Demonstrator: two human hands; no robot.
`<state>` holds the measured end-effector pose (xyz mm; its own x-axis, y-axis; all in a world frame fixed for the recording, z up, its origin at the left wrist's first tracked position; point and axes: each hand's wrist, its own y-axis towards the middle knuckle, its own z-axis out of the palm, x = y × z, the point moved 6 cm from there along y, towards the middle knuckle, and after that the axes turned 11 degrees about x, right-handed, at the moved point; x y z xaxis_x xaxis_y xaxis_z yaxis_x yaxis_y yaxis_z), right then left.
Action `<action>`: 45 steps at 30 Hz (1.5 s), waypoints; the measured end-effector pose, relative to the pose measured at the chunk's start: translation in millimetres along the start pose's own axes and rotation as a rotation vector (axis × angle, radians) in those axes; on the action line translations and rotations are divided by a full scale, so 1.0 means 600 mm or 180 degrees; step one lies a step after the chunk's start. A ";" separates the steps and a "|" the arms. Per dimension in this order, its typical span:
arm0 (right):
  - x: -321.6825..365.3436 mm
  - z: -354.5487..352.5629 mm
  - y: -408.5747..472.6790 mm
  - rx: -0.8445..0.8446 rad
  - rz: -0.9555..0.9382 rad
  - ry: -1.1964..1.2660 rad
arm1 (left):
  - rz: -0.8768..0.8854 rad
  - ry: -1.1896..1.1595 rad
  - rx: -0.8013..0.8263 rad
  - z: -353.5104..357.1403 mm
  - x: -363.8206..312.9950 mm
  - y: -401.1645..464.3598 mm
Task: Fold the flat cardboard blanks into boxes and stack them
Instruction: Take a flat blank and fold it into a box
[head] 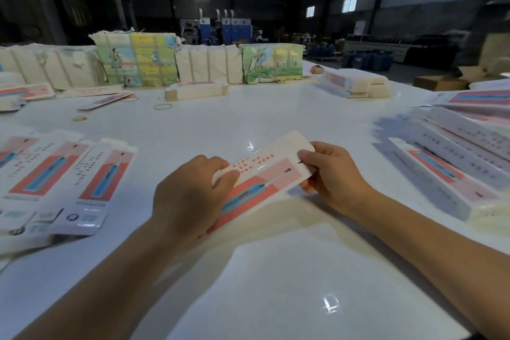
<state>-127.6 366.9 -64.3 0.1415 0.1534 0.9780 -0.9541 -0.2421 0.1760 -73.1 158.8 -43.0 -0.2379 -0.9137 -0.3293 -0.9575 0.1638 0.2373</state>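
Cardboard blank (pixel 262 174), printed in white, pink and coral with a blue pen-shaped picture, is held between both hands above the middle of the white table (pixel 276 284). Left hand (pixel 190 196) covers the near, lower-left end of the blank, fingers curled over its top edge and thumb pressed onto the printed face. Right hand (pixel 331 171) pinches the far, upper-right end, thumb on top near the rounded white flap, remaining fingers curled beneath. Long axis of the blank runs diagonally from lower left, near the person, to upper right, away from the person. The printed face points upward toward the camera, and the rounded flap end points to the upper right. Whether the near end touches the table cannot be told.

Flat blanks (pixel 91 188) of the same print lie in overlapping rows at the left of the table. Folded boxes (pixel 447 174) lie stacked at the right. Wrapped bundles (pixel 138 59) stand along the far edge of the table. Rubber bands (pixel 162 106) lie loose on the table in front of the bundles.
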 end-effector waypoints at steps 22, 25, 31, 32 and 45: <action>0.034 0.028 -0.030 0.0042 -0.0582 -0.1922 | -0.0142 0.0835 -0.0668 -0.013 -0.049 -0.015; 0.023 0.037 -0.023 0.0673 -0.0123 -0.0388 | -0.0134 0.0844 -0.0614 -0.013 -0.045 -0.014; 0.030 0.038 -0.022 0.0930 -0.0282 -0.0175 | -0.0023 0.0734 -0.0544 -0.006 -0.039 -0.007; 0.031 0.036 -0.023 0.0933 -0.0306 -0.0232 | -0.0006 0.0666 -0.0522 -0.007 -0.038 -0.006; 0.030 0.038 -0.032 0.0897 -0.0493 -0.1152 | 0.0059 0.0159 -0.0032 -0.011 -0.027 -0.004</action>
<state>-100.8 352.4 -47.5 0.4068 -0.1229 0.9052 -0.8130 -0.5007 0.2974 -65.6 170.7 -32.3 -0.2469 -0.9281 -0.2787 -0.9513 0.1773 0.2520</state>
